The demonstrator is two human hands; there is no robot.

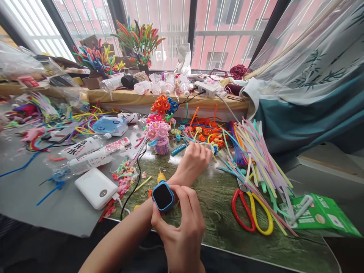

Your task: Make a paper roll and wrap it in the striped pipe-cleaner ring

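Note:
A blue smartwatch [163,196] with a dark screen is worn on my left wrist. My right hand [183,223] pinches its case between thumb and fingers. My left hand [196,161] reaches over the table, its fingers curled down; the palm is hidden, so I cannot tell whether anything is in it. Beyond its fingertips lie small pipe-cleaner flowers [212,146]. A teal stick-like object [178,149] lies beside this hand. Behind the wrist shows the yellow tip of a glue bottle or similar tool [161,177]. A striped pot of pipe-cleaner flowers [161,147] stands behind.
Scissors [252,212] with red and yellow handles lie at right, by pastel pipe cleaners [256,151] and a green packet [327,216]. At left are a white power bank [96,188] with a cable, plastic bottles [88,161] and a tissue pack [109,126]. A power strip [205,89] sits on the sill.

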